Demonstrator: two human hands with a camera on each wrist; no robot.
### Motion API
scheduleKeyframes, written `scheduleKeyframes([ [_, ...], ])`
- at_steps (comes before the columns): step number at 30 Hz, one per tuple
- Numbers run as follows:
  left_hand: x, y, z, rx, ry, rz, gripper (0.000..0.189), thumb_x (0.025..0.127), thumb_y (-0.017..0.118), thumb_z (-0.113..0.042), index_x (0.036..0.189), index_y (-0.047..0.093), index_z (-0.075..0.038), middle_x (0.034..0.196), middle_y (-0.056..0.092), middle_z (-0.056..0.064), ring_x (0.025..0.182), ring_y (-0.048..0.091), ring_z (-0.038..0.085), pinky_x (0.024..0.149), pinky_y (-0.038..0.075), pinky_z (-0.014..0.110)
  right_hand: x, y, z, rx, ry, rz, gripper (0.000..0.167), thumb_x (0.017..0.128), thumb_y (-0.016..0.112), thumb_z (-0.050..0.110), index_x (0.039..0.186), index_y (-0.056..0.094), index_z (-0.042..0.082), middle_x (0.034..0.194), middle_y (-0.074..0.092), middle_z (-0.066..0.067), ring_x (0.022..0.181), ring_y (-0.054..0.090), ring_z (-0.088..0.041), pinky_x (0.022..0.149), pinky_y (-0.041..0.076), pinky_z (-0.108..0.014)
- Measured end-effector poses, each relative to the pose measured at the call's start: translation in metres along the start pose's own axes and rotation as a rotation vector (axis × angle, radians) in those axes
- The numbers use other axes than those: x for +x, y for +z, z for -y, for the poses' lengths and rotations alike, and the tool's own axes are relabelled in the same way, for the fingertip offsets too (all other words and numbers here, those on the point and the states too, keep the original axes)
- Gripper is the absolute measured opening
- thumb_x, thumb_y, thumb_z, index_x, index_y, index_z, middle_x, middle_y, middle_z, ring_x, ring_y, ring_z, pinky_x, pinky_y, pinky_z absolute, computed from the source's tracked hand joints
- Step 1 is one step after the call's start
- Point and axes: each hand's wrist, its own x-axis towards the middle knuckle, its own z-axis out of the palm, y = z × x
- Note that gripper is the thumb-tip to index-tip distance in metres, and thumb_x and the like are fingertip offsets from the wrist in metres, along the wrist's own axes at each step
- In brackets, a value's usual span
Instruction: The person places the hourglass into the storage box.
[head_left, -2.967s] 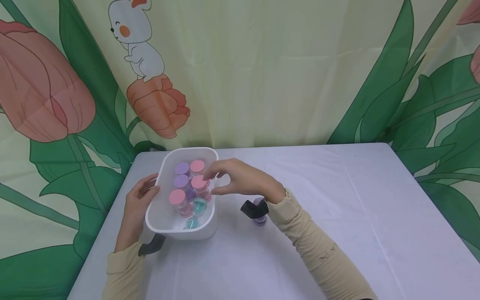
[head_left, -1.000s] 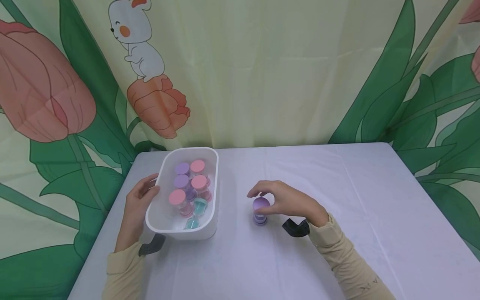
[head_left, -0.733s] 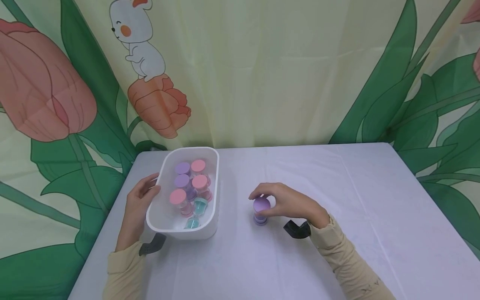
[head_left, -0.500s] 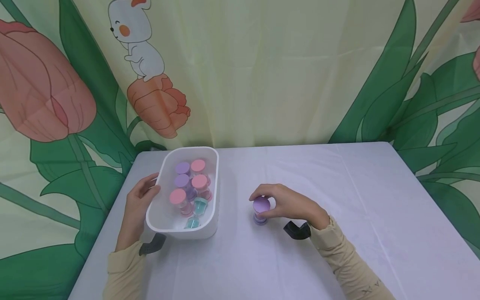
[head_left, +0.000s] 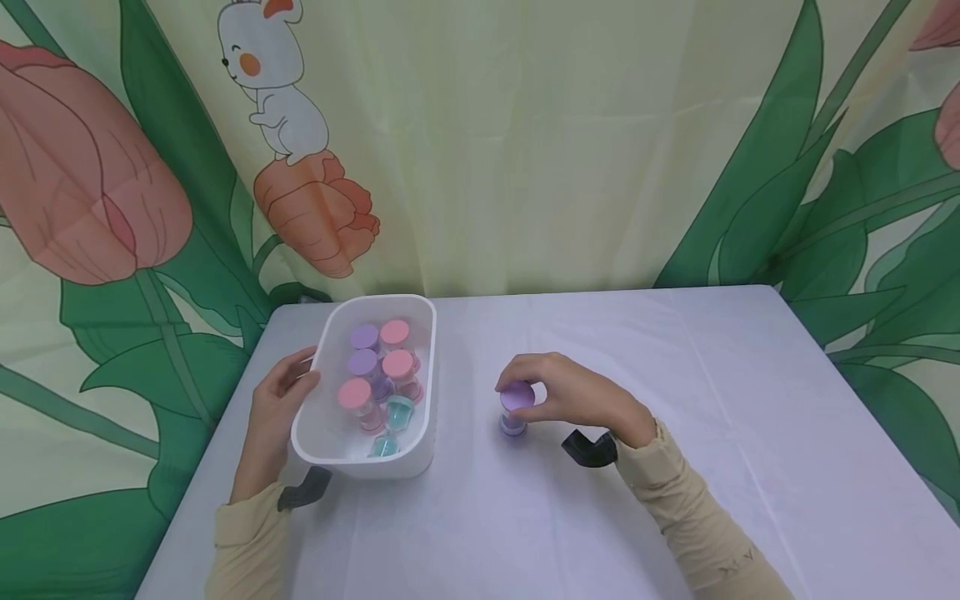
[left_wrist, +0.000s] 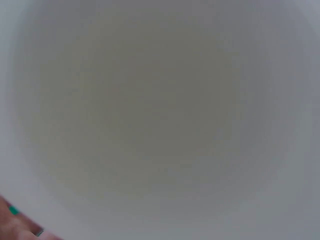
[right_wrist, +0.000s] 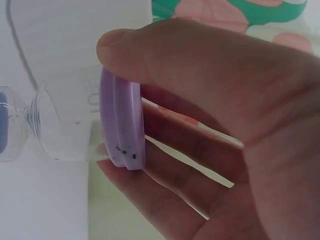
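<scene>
My right hand (head_left: 573,396) pinches a sand timer (head_left: 516,397) by its purple top cap, thumb in front and fingers behind. In the right wrist view, the clear bulb and narrow neck of this timer extend from the cap, and dark specks mark the cap's edge. My left hand (head_left: 281,408) holds the left wall of a white plastic box (head_left: 431,417), its thumb over the rim. The pale blur filling the left wrist view is the box wall. Inside the box are pink-capped timers (head_left: 398,364), purple-capped timers (head_left: 363,362) and teal pieces (head_left: 399,412).
A white cloth covers the table (head_left: 637,358). Behind it hangs a cream curtain (head_left: 525,150) printed with tulips, leaves and a rabbit on a carrot. Black straps (head_left: 590,450) sit at both wrists, by the beige sleeves.
My right hand has moved from over the box to the purple timer on its right, taken hold of the cap and shifted the timer slightly left and away. My left hand stays put.
</scene>
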Motion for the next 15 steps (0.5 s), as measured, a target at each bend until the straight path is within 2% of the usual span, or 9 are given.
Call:
scheduleKeyframes([
  [6,-0.001,0.0,0.0,0.0,0.003,0.006,0.053,0.099,0.056,-0.046,0.147,0.047,-0.026,0.147,0.048,0.01,0.115,0.054,0.009,0.081,0.054,0.015,0.009,-0.01,0.012,-0.003,-0.016,-0.011,0.021,0.086,0.077,0.015,0.106,0.071,0.019,0.104,0.066,0.009,0.093,0.06,-0.006,0.088,0.052,-0.026],
  [15,0.0,0.0,0.0,0.004,0.0,0.0,0.053,0.099,0.055,-0.046,0.148,0.046,-0.027,0.147,0.048,0.01,0.116,0.055,0.009,0.081,0.053,0.015,0.029,-0.021,0.029,-0.014,-0.11,-0.05,0.02,0.086,0.077,0.015,0.106,0.072,0.017,0.103,0.066,0.009,0.094,0.06,-0.004,0.088,0.052,-0.024],
])
